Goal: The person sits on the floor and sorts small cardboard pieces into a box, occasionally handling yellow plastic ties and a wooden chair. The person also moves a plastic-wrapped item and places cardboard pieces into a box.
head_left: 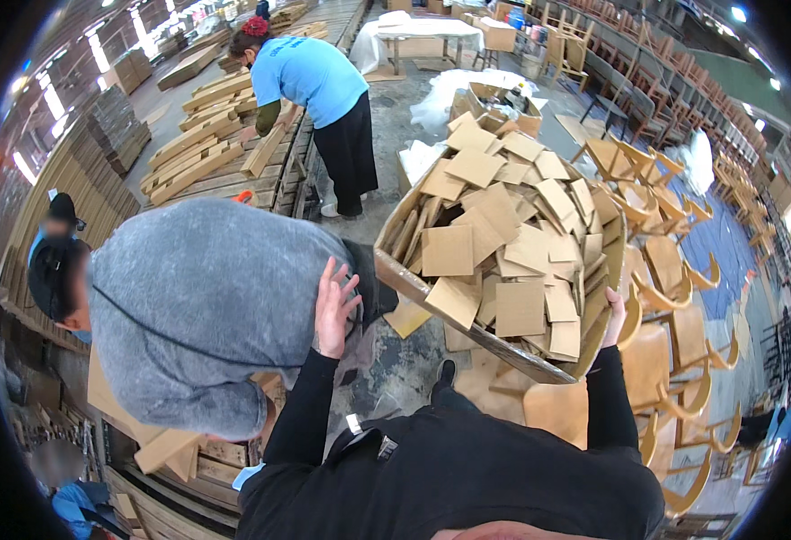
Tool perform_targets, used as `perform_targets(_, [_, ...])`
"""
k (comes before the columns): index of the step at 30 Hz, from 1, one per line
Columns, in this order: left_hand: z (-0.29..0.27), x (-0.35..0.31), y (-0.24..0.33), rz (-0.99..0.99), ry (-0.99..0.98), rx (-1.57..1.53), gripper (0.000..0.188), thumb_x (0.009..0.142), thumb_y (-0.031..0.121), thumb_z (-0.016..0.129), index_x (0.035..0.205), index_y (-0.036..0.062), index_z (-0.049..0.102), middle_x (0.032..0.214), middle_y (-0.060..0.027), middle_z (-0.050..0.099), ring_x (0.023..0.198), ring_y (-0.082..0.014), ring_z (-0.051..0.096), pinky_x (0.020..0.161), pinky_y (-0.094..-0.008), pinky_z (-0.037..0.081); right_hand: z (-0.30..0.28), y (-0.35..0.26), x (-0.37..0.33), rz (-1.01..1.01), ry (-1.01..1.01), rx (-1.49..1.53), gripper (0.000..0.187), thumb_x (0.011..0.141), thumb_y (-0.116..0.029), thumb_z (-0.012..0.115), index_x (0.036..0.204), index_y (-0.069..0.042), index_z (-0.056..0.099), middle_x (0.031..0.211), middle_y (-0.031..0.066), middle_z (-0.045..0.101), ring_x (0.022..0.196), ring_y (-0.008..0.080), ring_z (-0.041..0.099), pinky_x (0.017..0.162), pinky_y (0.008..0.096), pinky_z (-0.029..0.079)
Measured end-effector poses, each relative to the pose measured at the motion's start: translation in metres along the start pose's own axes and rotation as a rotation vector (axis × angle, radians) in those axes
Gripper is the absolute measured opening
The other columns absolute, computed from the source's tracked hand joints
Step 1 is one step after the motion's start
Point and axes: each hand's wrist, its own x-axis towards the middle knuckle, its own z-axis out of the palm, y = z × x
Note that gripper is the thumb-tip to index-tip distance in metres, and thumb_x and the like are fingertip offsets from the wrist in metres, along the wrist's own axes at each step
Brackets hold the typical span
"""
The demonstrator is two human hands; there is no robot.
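Note:
A large cardboard box [494,353], heaped with many square cardboard pieces [520,308], is in front of me to the right and sits tilted. My right hand [613,317] grips its near right edge, with the fingers partly hidden behind the wall. My left hand [332,308] is raised with its fingers spread and holds nothing. It is apart from the box, right beside the back of a person in a grey fuzzy jacket [215,306], who bends over on my left. I cannot tell whether my fingertips touch the jacket.
Rows of wooden chairs [655,353] stand close on the right. A slatted conveyor [274,175] with long cardboard packages [199,148] runs on the left, where a person in a light blue shirt [314,85] leans over it. A white-covered table [422,36] stands farther back.

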Motion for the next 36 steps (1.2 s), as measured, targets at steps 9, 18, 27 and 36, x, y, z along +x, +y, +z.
perform_targets(9, [-0.005,0.043,-0.030,-0.033,0.198,0.036,0.072,0.097,0.050,0.046,0.152,0.0113,0.019,0.152,-0.0148,0.027,0.136,-0.0276,0.036,0.108,-0.0419,0.031,0.061,-0.002,0.189,0.055,-0.102,-0.024,0.060,0.084,-0.033,0.055,0.135,-0.003,0.045,0.130,0.0146,0.055,0.116,0.0315,0.054,0.103,0.0426,0.040])
perform_targets(18, [-0.013,0.073,-0.018,-0.150,0.055,-0.021,0.069,0.099,0.050,0.041,0.151,0.0091,0.021,0.145,-0.0142,0.041,0.128,-0.0231,0.046,0.102,-0.0360,0.035,0.144,0.060,0.356,0.217,-0.305,0.025,0.054,0.086,-0.034,0.053,0.131,-0.004,0.049,0.128,0.0134,0.056,0.115,0.0301,0.056,0.103,0.0421,0.042])
perform_targets(27, [-0.026,0.103,-0.037,-0.372,0.174,-0.072,0.072,0.099,0.051,0.041,0.152,0.0090,0.016,0.149,-0.0170,0.033,0.132,-0.0286,0.041,0.105,-0.0409,0.034,0.206,0.139,0.452,0.216,-0.204,-0.005,0.039,0.082,-0.032,0.061,0.111,-0.006,0.060,0.104,0.0073,0.064,0.092,0.0235,0.060,0.087,0.0354,0.047])
perform_targets(36, [-0.002,0.108,-0.047,-0.216,0.238,-0.132,0.066,0.099,0.037,0.050,0.150,0.0076,0.022,0.143,-0.0177,0.039,0.131,-0.0274,0.043,0.108,-0.0411,0.035,0.231,0.188,0.555,0.502,-0.373,-0.090,0.044,0.085,-0.042,0.058,0.112,-0.006,0.057,0.106,0.0105,0.062,0.099,0.0252,0.060,0.091,0.0392,0.047])
